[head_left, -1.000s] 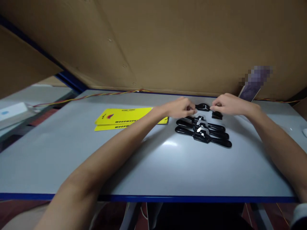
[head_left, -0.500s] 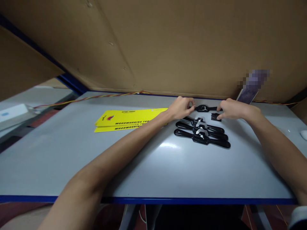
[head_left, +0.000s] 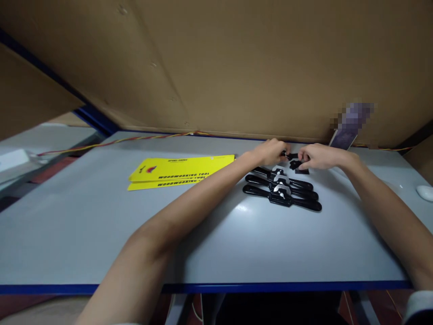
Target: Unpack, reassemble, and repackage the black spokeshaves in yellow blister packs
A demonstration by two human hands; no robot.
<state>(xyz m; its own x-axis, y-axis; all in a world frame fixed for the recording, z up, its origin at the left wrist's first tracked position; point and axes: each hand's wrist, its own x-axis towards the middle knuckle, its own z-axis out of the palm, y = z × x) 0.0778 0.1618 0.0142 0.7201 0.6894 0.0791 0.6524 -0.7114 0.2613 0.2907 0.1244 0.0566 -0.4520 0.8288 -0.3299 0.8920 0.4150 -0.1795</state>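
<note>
My left hand is closed at the far side of the table, its fingers around a black spokeshave that is mostly hidden. Just to the right, my right hand pinches a small black part between thumb and fingers. Beneath that part lies a flat dark piece on the table. Nearer to me, three black spokeshaves with silver-coloured centre pieces lie side by side, handles pointing left and right.
Two overlapping yellow cards printed "WOODWORKING TOOL" lie left of the spokeshaves, partly behind my left forearm. A purplish upright panel leans at the back. A white mouse-like object sits far right. Red and yellow wire runs along the back edge.
My left hand has moved right and closed around the far spokeshave. The small black part has shifted slightly left with my right hand, exposing the flat dark piece.
</note>
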